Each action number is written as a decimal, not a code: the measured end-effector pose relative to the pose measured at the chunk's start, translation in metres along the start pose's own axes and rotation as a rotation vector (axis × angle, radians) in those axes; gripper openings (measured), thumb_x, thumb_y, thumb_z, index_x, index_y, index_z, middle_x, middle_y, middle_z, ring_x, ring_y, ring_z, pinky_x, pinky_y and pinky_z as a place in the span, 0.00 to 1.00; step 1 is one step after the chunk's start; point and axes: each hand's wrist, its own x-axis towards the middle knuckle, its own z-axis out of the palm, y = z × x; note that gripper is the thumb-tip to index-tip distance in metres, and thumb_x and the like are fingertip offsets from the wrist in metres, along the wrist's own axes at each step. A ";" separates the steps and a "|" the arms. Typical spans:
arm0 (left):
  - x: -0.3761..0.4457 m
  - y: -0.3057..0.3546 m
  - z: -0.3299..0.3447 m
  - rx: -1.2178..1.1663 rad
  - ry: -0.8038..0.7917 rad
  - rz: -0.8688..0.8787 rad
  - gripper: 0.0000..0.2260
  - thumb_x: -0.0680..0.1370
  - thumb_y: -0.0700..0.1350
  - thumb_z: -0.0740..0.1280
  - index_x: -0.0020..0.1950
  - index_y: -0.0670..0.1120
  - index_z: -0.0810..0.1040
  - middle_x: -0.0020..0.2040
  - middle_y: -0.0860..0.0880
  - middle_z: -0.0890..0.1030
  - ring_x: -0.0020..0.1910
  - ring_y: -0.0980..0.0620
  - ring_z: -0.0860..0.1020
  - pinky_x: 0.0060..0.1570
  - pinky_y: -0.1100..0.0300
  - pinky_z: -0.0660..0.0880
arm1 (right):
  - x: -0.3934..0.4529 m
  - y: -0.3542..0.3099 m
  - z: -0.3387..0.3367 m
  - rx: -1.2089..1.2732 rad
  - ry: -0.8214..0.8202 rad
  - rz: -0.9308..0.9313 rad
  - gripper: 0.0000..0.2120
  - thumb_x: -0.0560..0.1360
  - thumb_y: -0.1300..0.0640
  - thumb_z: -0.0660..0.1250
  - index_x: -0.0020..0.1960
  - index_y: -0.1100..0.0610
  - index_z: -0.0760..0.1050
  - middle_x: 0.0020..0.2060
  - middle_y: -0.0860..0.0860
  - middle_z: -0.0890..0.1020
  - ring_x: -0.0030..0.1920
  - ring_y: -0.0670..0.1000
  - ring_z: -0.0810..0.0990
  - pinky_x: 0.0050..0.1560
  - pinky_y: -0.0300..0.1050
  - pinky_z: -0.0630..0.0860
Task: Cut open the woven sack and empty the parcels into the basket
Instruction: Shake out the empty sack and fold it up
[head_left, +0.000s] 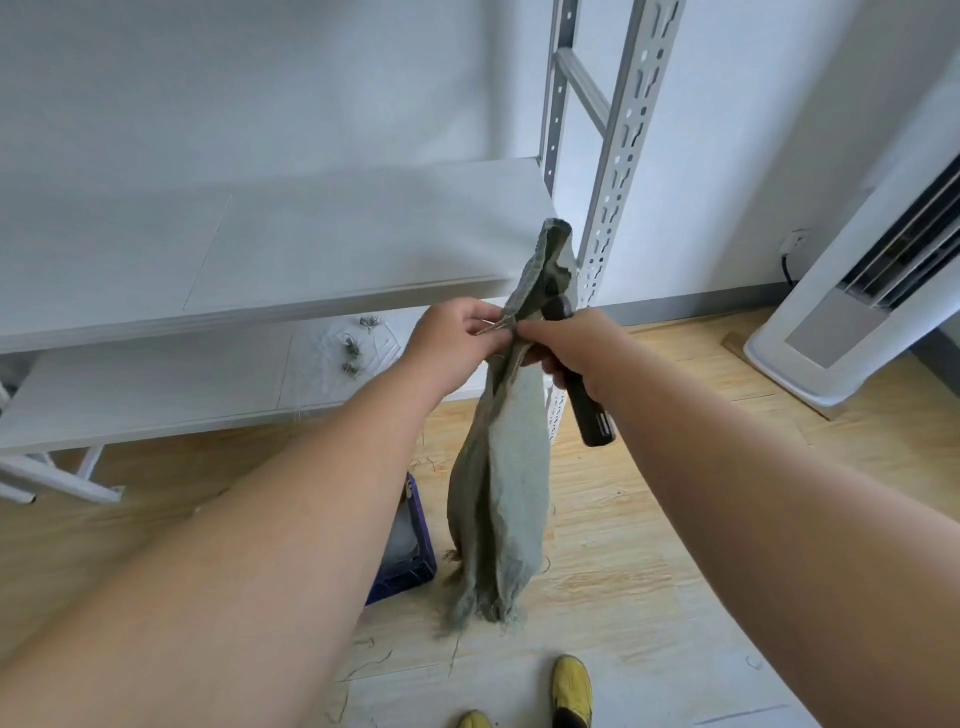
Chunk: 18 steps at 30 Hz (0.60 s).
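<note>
Both hands (511, 338) pinch the sack (506, 467) at frame centre; it hangs vertically, right of the basket (415, 545).

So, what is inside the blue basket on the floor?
In the basket only something pale shows, perhaps a parcel. The left arm covers the rest.

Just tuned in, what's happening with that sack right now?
A person holds a limp green woven sack upright over the wood floor. The left hand pinches the bunched sack near its top, while the right hand grips it alongside a dark-handled cutter. The frayed bottom end hangs loose. A blue basket sits on the floor beside it, mostly hidden by the left arm.
</note>
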 end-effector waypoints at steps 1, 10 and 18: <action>-0.002 0.001 0.002 -0.069 -0.025 0.002 0.07 0.75 0.50 0.71 0.52 0.55 0.80 0.47 0.57 0.82 0.48 0.58 0.80 0.43 0.65 0.73 | 0.000 -0.001 -0.001 0.061 0.036 0.009 0.09 0.71 0.56 0.69 0.36 0.61 0.77 0.22 0.51 0.80 0.20 0.47 0.69 0.24 0.36 0.68; -0.021 0.001 0.015 -0.243 0.094 0.063 0.05 0.78 0.51 0.67 0.51 0.56 0.81 0.49 0.55 0.83 0.51 0.54 0.80 0.55 0.56 0.76 | -0.002 -0.009 -0.007 0.134 0.217 -0.014 0.07 0.70 0.59 0.68 0.36 0.62 0.77 0.30 0.56 0.82 0.23 0.51 0.70 0.30 0.42 0.71; -0.028 0.006 0.014 0.023 0.200 0.178 0.14 0.75 0.43 0.70 0.61 0.51 0.79 0.51 0.55 0.80 0.48 0.60 0.78 0.48 0.62 0.75 | -0.006 -0.014 0.000 0.168 0.249 -0.162 0.07 0.73 0.55 0.67 0.47 0.57 0.74 0.29 0.51 0.81 0.25 0.48 0.74 0.30 0.41 0.72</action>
